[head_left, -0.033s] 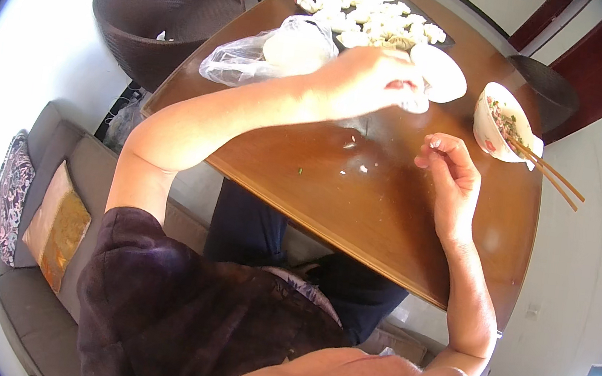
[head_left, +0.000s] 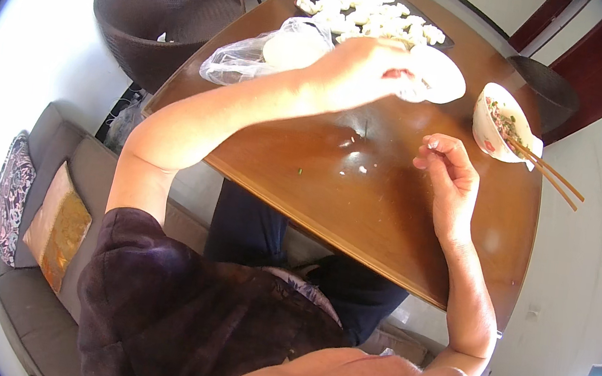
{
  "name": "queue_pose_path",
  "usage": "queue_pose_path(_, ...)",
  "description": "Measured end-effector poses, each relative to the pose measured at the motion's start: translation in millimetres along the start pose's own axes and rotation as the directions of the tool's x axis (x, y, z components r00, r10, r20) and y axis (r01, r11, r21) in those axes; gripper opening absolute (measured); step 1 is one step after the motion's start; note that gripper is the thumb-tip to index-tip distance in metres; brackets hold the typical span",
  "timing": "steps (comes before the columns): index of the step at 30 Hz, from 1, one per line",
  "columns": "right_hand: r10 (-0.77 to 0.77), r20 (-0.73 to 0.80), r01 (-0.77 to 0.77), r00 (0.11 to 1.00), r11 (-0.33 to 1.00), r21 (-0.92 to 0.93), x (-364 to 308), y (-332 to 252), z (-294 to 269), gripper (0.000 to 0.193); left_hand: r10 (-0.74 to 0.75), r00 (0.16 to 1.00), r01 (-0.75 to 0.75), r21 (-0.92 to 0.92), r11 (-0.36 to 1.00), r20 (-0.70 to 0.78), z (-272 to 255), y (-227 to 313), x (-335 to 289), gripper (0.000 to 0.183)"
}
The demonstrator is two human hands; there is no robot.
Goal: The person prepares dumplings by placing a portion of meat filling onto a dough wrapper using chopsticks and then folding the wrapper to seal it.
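Note:
My left hand (head_left: 366,71) reaches over the far middle of the table, its fingers curled at the near-left edge of a round white piece (head_left: 441,76), which could be a dish or a dough sheet. Glare and the hand itself hide the fingertips and whatever they grip. Closer to me, my right hand (head_left: 453,179) hovers with fingers curled in; a whitish speck sits on one fingertip. Beyond the left hand, a dark tray (head_left: 446,40) carries rows of pale dumplings (head_left: 381,16). A clear plastic bag (head_left: 229,66) with pale round dough inside lies by the left forearm.
At the right stands a white bowl (head_left: 485,132) of chopped filling (head_left: 503,123), with wooden chopsticks (head_left: 557,178) jutting over the table edge. Small white and green crumbs dot the brown table (head_left: 360,203). A dark woven chair (head_left: 135,29) is at the far left, a sofa (head_left: 62,324) nearer.
My left hand has shifted slightly toward me and to the left. My right hand is almost unmoved.

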State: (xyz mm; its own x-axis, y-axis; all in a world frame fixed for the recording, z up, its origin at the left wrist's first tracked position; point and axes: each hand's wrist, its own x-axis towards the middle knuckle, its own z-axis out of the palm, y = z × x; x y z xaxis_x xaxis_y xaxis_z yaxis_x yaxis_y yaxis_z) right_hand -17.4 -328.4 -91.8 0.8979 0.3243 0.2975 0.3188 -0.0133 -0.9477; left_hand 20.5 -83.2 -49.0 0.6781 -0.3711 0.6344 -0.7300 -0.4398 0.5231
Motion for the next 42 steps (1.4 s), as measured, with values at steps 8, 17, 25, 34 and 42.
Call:
queue_pose_path(8,-0.048,0.054,0.051,0.997,0.997,-0.056,-4,-2,4,0.016,-0.218,0.976,0.213,0.240,0.947,-0.003,-57,-68,59,0.031)
queue_pose_path(17,-0.081,0.069,0.087,0.994,0.992,-0.096,-5,-6,9,0.012,-0.435,0.895,0.417,0.540,0.731,-0.101,-71,-172,83,0.016)
queue_pose_path(25,-0.060,0.075,0.071,0.995,0.986,-0.148,-9,-10,7,0.013,-0.428,0.902,0.353,0.477,0.805,0.054,-43,-198,92,0.015)
queue_pose_path(34,-0.099,0.101,0.114,0.990,0.982,-0.153,-8,-11,12,0.013,-0.314,0.949,0.259,0.552,0.793,0.007,-73,-168,78,0.017)
queue_pose_path(42,-0.096,0.110,0.109,0.989,0.987,-0.121,-10,-8,15,0.012,-0.365,0.927,0.228,0.650,0.725,0.082,-112,-98,36,0.024)
